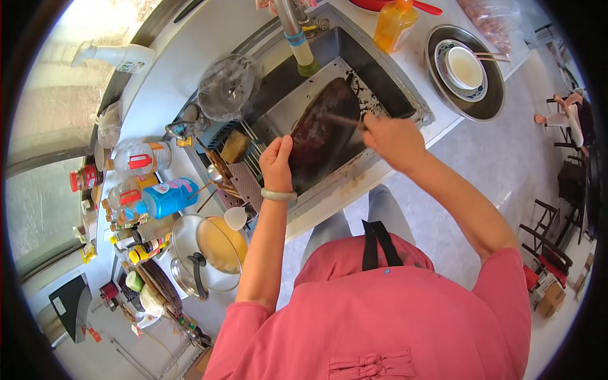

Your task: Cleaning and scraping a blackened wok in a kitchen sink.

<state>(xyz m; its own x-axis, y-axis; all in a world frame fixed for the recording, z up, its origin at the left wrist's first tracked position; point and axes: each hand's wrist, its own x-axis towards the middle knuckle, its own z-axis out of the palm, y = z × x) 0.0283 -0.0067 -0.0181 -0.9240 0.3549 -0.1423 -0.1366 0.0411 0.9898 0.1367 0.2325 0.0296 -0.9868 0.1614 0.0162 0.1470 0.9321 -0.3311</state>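
My left hand (pixel 277 161) grips the near-left rim of a large, dark-crusted wok or pan (pixel 327 118), tilted up inside the metal sink (pixel 380 78). In my right hand (pixel 396 140) is a slim scraping tool (pixel 338 118), blurred by motion, so its exact kind is unclear. Its far end lies against or just over the pan's dark face; contact cannot be made out. Black flakes (pixel 365 92) litter the sink floor beyond the pan. Above the basin hangs the faucet (pixel 299 45) with a green tip.
Left of the sink stand a mesh strainer (pixel 228 88), a utensil rack (pixel 244 183), several bottles (pixel 168 197) and a glass lid (pixel 206 251). An orange soap bottle (pixel 395 26) and a steel basin (pixel 491 107) with bowls occupy the right counter. Another person (pixel 572 116) sits far right.
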